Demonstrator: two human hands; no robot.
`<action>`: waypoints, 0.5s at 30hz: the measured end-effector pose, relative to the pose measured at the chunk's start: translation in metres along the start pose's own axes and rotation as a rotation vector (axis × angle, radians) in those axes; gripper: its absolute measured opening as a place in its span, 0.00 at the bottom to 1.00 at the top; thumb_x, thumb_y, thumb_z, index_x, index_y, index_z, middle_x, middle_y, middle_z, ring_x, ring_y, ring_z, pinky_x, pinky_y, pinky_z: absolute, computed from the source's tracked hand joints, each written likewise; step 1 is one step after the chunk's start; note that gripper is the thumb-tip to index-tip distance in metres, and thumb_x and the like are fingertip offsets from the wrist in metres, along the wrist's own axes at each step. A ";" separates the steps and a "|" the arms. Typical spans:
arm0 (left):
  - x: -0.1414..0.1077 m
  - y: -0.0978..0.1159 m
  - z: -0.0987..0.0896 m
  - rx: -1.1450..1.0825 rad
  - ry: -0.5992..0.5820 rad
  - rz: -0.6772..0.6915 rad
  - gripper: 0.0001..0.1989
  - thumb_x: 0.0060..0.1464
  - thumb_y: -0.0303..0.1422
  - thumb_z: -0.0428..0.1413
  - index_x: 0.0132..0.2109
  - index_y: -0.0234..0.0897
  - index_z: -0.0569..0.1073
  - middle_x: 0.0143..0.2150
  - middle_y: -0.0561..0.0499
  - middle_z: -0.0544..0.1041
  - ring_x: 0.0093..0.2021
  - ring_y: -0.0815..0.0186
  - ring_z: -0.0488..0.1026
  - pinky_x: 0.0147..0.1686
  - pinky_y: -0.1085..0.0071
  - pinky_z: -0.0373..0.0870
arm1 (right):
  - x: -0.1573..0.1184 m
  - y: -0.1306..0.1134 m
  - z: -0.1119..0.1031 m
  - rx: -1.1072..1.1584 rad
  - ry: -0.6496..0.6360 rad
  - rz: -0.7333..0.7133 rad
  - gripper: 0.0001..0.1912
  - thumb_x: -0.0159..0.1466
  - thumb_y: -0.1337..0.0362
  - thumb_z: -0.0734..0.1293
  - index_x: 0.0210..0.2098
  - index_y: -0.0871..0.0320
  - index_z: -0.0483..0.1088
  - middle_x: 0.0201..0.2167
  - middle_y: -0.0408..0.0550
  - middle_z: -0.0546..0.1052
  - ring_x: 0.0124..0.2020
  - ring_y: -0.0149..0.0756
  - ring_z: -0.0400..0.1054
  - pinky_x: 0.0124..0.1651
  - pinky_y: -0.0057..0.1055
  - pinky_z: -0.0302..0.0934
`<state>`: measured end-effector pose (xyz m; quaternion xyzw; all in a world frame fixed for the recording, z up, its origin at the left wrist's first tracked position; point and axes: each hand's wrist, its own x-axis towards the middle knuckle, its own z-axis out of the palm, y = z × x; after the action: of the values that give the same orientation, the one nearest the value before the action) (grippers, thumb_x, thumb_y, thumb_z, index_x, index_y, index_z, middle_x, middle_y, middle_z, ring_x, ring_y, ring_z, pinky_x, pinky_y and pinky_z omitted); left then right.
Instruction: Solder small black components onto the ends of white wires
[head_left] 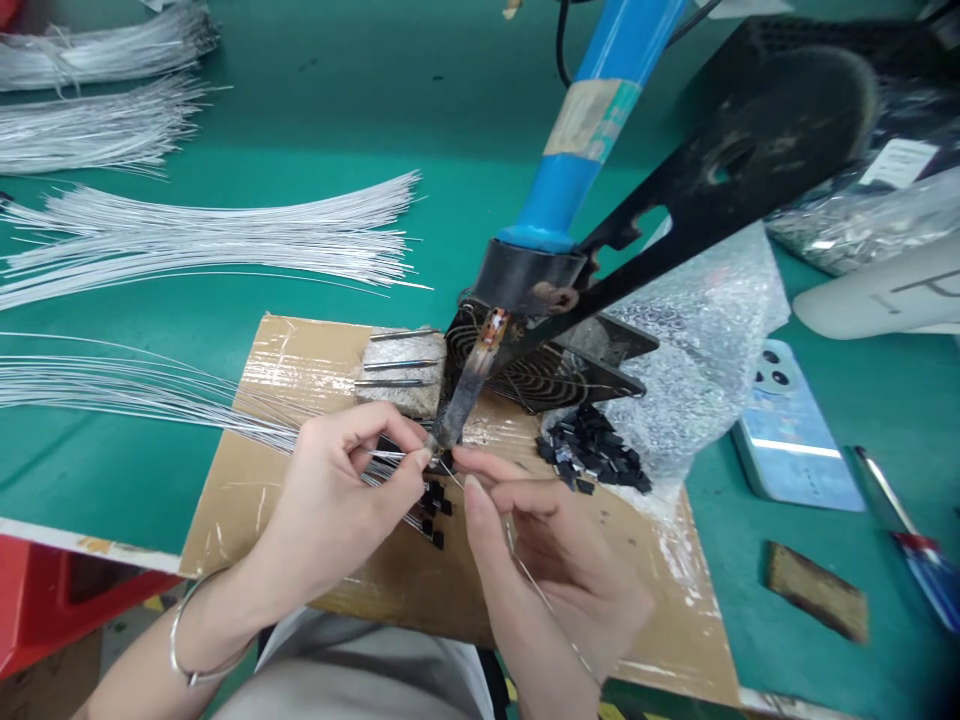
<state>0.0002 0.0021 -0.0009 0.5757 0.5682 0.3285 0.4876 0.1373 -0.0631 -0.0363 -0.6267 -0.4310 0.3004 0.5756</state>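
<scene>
Head view: left hand (352,495) below soldering iron (553,180), fingertips pinched on white wire (385,456) at iron's tip. Right hand (555,570) right of tip, fingers curled, thumb and forefinger nearly closed on thin wire (534,582). Black pieces (595,448) right of iron's tip.

Head view, one, sole camera: worn on the person's head, set above the near edge of the green flat-topped counter (480,180), facing forward and steeply down; range close, both bare hands (442,500) low at centre; overlap with another view, none.
</scene>
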 end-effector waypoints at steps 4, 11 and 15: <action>0.000 0.000 0.000 -0.003 0.004 0.001 0.05 0.53 0.28 0.58 0.30 0.37 0.77 0.32 0.50 0.82 0.32 0.63 0.76 0.27 0.70 0.64 | 0.000 0.000 0.001 -0.007 0.007 -0.024 0.10 0.67 0.65 0.74 0.30 0.54 0.73 0.41 0.50 0.88 0.39 0.40 0.84 0.46 0.33 0.77; 0.000 0.000 -0.001 -0.021 -0.004 0.000 0.04 0.52 0.28 0.58 0.30 0.37 0.77 0.32 0.50 0.82 0.32 0.64 0.76 0.29 0.70 0.67 | 0.000 -0.001 -0.001 -0.048 -0.003 -0.049 0.10 0.68 0.65 0.73 0.31 0.54 0.72 0.41 0.52 0.88 0.40 0.41 0.84 0.45 0.35 0.79; 0.001 0.000 -0.001 -0.008 -0.006 0.006 0.04 0.53 0.28 0.58 0.30 0.37 0.77 0.32 0.50 0.83 0.31 0.65 0.76 0.29 0.70 0.66 | 0.000 0.001 -0.003 -0.050 -0.040 -0.096 0.08 0.67 0.68 0.73 0.32 0.54 0.73 0.43 0.51 0.88 0.40 0.39 0.84 0.45 0.31 0.77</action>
<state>-0.0010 0.0031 -0.0002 0.5765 0.5634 0.3306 0.4908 0.1400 -0.0641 -0.0372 -0.6133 -0.4795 0.2739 0.5647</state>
